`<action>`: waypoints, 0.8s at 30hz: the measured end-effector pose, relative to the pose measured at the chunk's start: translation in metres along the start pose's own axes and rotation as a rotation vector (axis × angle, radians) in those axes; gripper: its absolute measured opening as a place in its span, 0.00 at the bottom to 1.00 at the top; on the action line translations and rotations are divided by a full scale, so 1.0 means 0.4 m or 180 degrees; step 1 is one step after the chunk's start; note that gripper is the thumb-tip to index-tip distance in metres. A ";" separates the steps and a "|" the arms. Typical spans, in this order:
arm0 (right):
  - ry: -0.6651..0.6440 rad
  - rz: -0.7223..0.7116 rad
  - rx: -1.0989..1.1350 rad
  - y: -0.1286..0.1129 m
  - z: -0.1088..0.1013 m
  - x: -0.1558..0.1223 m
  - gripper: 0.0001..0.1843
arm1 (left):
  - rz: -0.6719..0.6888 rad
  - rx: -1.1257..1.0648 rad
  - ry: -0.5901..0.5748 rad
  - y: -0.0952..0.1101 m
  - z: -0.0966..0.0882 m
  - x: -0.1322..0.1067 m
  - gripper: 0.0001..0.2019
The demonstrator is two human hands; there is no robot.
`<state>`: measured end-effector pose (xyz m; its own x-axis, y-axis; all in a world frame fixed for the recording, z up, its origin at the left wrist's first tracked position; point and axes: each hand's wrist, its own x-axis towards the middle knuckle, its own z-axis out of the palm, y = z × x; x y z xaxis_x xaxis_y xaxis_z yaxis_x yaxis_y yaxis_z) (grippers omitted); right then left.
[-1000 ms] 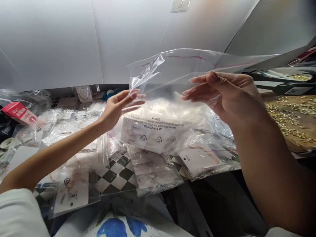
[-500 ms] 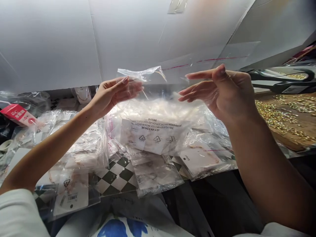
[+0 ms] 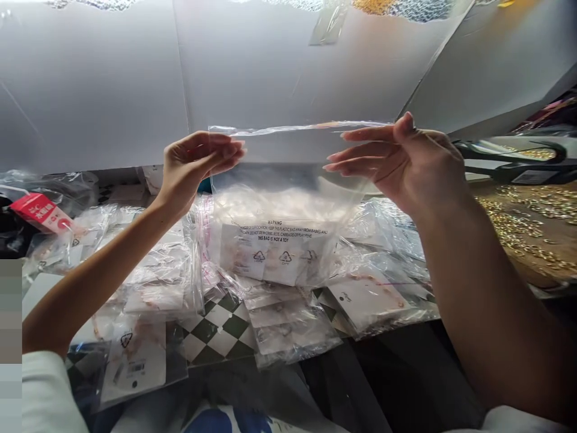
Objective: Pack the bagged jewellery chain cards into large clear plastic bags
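A clear plastic bag (image 3: 279,174) hangs upright between my two hands, its lower part filled with white cards and printed with a black suffocation warning. My left hand (image 3: 202,159) pinches its upper left corner between thumb and fingers. At the upper right, my right hand (image 3: 396,153) has the edge between the thumb and the base of the index finger, the other fingers stretched along the bag. The top edge runs nearly level and taut. Below it lie smaller bagged cards (image 3: 288,328) in an overlapping row.
Piles of bagged jewellery cards (image 3: 153,264) lie to the left, beside a red and white carton (image 3: 42,211). Another bagged card (image 3: 367,294) lies to the right on the checkered cloth (image 3: 220,328). Gold links (image 3: 518,222) cover a wooden board, near a black-handled tool (image 3: 518,159). A white panel (image 3: 279,66) stands behind.
The bag's upper flap with its pink line, raised toward the right before, no longer stands up. The top edge is now straight, and my left hand has closed on the corner.
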<state>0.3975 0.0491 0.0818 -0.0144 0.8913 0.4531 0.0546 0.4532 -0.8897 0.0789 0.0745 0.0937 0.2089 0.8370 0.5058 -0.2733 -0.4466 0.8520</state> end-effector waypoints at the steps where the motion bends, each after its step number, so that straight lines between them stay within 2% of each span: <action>1: -0.0021 -0.0027 -0.0013 -0.001 -0.006 0.006 0.25 | 0.0006 0.0028 0.0086 0.004 0.003 -0.003 0.07; 3: 0.0158 -0.0129 -0.0082 -0.013 -0.006 0.014 0.22 | 0.0064 0.0093 0.0206 0.013 0.007 -0.009 0.08; 4: 0.0416 -0.0270 -0.0214 -0.024 0.003 0.015 0.21 | 0.0115 0.0145 0.0219 0.017 0.009 -0.012 0.09; 6: 0.0998 -0.0813 -0.0724 -0.056 0.040 0.006 0.19 | 0.0226 0.0334 0.0207 0.025 0.015 -0.017 0.08; 8: 0.1176 -0.1503 -0.1462 -0.095 0.104 -0.011 0.19 | 0.0317 0.0546 0.0220 0.032 0.022 -0.023 0.07; 11: 0.0513 -0.2255 -0.2612 -0.145 0.220 -0.038 0.17 | 0.0390 0.0698 0.0252 0.038 0.034 -0.034 0.06; 13: 0.0202 -0.2547 -0.3189 -0.161 0.286 -0.043 0.18 | 0.0441 0.0677 0.0228 0.041 0.041 -0.043 0.06; 15: 0.0056 -0.2569 -0.3463 -0.163 0.331 -0.038 0.18 | 0.0528 0.0644 0.0204 0.045 0.045 -0.053 0.07; 17: -0.0002 -0.2418 -0.3467 -0.157 0.353 -0.026 0.18 | 0.0598 0.0647 0.0197 0.052 0.049 -0.063 0.06; 24: -0.0273 -0.1888 -0.2963 -0.150 0.358 0.012 0.18 | 0.0597 0.0775 0.0301 0.068 0.040 -0.077 0.06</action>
<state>0.2512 0.0277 0.1295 -0.3541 0.5500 0.7563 0.7451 0.6547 -0.1272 0.0801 0.0314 0.1034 0.0849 0.7534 0.6521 -0.0636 -0.6490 0.7581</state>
